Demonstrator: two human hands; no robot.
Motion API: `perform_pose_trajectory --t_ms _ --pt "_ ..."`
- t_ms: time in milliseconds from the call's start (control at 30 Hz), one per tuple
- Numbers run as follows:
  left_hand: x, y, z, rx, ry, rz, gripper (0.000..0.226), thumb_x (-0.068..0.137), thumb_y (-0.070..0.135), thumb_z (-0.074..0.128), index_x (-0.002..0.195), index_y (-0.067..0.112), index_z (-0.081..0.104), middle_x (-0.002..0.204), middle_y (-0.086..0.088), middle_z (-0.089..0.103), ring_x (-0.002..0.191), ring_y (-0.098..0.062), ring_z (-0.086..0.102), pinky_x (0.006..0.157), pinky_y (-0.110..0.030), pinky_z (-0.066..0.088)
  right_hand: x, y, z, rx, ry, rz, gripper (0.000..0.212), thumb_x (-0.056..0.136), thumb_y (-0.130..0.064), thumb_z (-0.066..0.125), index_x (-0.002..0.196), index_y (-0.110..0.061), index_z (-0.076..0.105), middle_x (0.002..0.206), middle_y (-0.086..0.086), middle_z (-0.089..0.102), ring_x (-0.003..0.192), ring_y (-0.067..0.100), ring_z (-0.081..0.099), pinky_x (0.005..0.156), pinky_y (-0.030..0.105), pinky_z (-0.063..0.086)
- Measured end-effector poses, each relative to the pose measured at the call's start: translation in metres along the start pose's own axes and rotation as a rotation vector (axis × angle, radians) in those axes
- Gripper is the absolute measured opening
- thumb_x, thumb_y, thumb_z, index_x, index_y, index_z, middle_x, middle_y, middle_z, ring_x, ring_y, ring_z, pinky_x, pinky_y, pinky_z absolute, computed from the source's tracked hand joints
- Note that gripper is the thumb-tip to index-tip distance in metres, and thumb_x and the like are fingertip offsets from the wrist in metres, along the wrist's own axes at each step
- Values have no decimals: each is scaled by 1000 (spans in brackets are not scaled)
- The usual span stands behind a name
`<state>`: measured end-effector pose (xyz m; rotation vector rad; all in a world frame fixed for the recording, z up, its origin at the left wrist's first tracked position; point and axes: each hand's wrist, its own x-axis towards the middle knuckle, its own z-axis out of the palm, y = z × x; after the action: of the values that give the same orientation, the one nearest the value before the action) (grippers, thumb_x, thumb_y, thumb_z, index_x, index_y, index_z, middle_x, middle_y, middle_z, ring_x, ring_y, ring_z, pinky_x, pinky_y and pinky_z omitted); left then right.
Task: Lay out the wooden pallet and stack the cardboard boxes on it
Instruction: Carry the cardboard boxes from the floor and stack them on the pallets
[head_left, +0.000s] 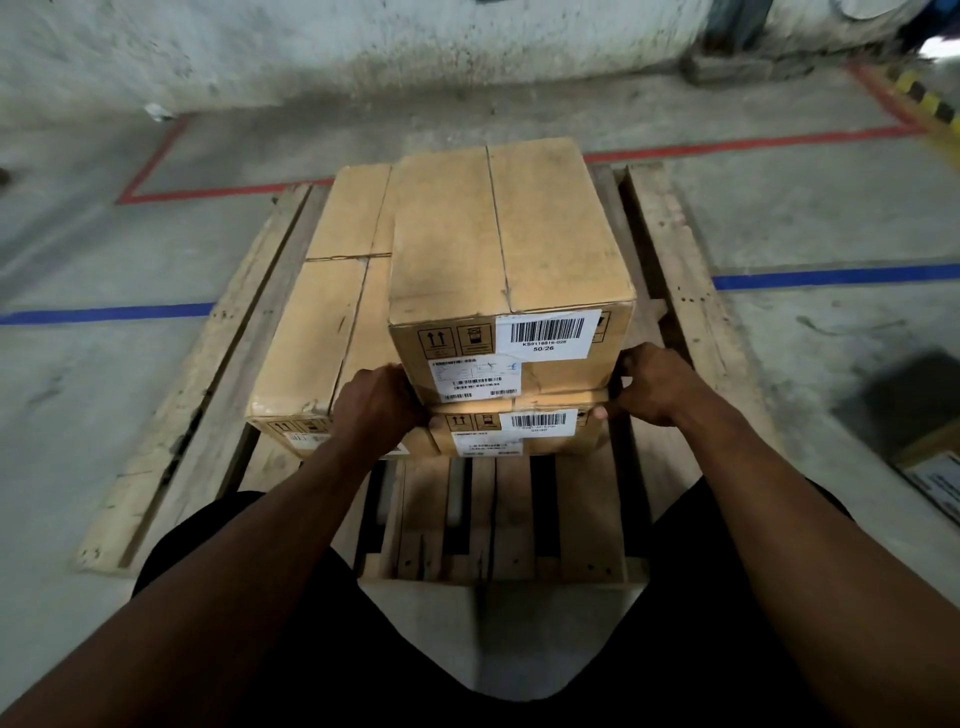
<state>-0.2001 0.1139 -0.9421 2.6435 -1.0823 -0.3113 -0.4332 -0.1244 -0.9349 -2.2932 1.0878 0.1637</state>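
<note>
Fingers of both hands curl around the lower near corners of the top box (506, 244), gripping it from either side: the left hand (376, 408) wraps the bottom left corner with its knuckles toward the camera, and the right hand (649, 384) clasps the bottom right corner, its thumb (601, 413) pressed along the seam where this box meets the one beneath. The top box sits between the two hands, upright, its arrow marks pointing up and a white barcode label (548, 335) on the near face. It rests on a lower box (514, 434), whose own label shows just under the thumb. To the left, touching this stack, lies another box (317, 332) one layer high, and a further box (353, 210) stands behind that one. All four are on the wooden pallet (670, 249), which lies flat on the concrete floor (104, 260), its bare slats showing in front of the boxes and along the right side. A blue line (831, 275) and a red line (727, 145) are painted on the floor behind, and one more box (930, 462), blurred, stands at the right edge, well apart from the pallet.
</note>
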Motion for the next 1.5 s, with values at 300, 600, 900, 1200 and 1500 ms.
perform_pose_trajectory --t_ms 300,600,900,1200,1500 --pt "-2 -6 4 1 46 2 43 79 45 90 104 12 80 90 -11 80 67 -23 65 62 -31 51 -9 -6 -3 -89 95 0 43 80 -31 89 115 -11 76 114 9 76 105 28 69 83 30 53" --pt "-4 -8 6 45 73 59 39 79 42 90 99 10 81 89 -14 80 72 -31 73 63 -34 56 -17 -15 -6 -145 117 40 41 73 -39 94 95 -15 68 94 4 68 85 20 58 74 29 47" --pt "22 -48 -27 -258 -53 -133 65 76 21 91 136 16 69 128 -6 74 114 -20 71 98 -37 58 -1 9 -12 180 105 51 7 96 -16 67 99 -20 72 98 6 72 87 23 69 87 49 62" --pt "64 -7 -10 -1383 -182 -450 139 41 112 51 134 10 65 126 -18 74 116 -40 70 106 -58 52 16 -16 -1 1227 96 150 28 105 -49 49 113 -32 69 110 -2 72 106 28 62 93 49 47" --pt "61 13 -24 -1360 -221 -443 148 36 115 48 146 16 59 146 -14 63 134 -38 58 117 -61 38 26 4 7 1250 42 7 80 73 -56 76 141 -15 62 139 16 66 120 41 63 73 43 64"
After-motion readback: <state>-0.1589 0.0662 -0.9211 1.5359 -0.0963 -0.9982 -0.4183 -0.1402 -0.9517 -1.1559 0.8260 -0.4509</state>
